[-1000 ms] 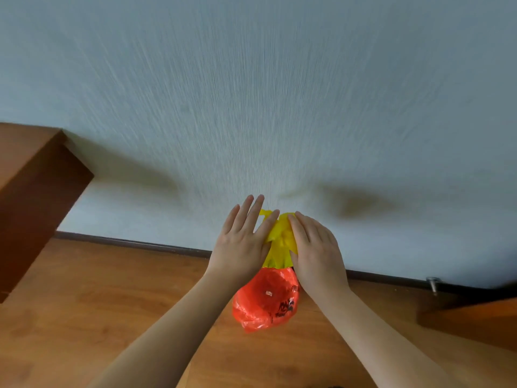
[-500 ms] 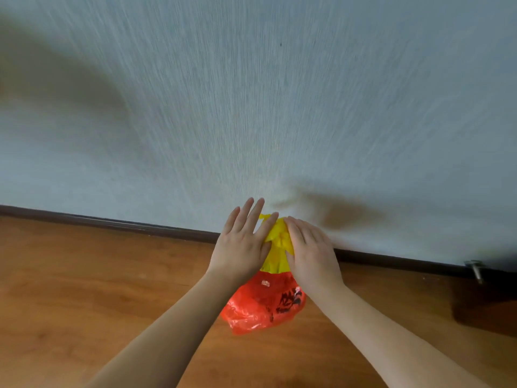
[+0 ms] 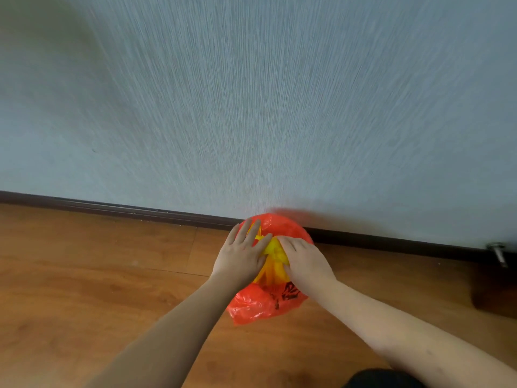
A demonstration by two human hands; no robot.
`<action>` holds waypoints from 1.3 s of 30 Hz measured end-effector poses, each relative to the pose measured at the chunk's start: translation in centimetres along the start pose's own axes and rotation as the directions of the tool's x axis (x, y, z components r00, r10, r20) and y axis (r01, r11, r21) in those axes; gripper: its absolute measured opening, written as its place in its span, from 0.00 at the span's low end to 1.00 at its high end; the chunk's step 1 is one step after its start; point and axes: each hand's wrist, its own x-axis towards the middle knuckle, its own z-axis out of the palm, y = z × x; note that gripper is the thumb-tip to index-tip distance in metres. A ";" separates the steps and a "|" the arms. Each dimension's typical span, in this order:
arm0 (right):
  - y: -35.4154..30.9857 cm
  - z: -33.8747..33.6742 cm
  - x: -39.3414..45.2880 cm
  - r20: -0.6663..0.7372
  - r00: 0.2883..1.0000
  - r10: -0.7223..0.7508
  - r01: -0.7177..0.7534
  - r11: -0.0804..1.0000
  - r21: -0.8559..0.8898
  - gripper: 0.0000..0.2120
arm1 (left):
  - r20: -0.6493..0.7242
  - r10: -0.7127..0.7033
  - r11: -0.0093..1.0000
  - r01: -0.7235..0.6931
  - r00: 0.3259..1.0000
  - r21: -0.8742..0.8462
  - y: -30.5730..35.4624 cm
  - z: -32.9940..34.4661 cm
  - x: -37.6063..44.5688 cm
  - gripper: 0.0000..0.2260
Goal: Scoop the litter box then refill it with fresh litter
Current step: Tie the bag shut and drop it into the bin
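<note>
Two hands meet over one red-orange plastic bag (image 3: 260, 305) in my head view. The bag sits low against the floor (image 3: 98, 275), close to the dark skirting board (image 3: 140, 212) where the floor's far edge meets the pale textured wall (image 3: 251, 93). Its gathered top is yellow plastic (image 3: 272, 249), bunched between the two hands, and black print shows on the red part just below my right wrist.

My left hand (image 3: 240, 257) lies on the left of the gathered top, fingers spread and mostly straight, resting on the bag; I cannot tell whether it actually pinches the plastic. My right hand (image 3: 303, 260) is curled over the yellow bunch from the right, fingers bent down onto it, apparently gripping it.

A small metal doorstop (image 3: 499, 252) stands at the floor's far right edge, well apart from the bag, with a dark wooden piece (image 3: 492, 295) below it.
</note>
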 end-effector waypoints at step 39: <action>-8.4 -29.0 -5.9 -0.081 0.992 0.097 -0.099 0.995 -0.014 0.21 | -0.012 -0.140 0.968 0.134 0.990 -0.212 -0.3 -32.4 -12.5 0.29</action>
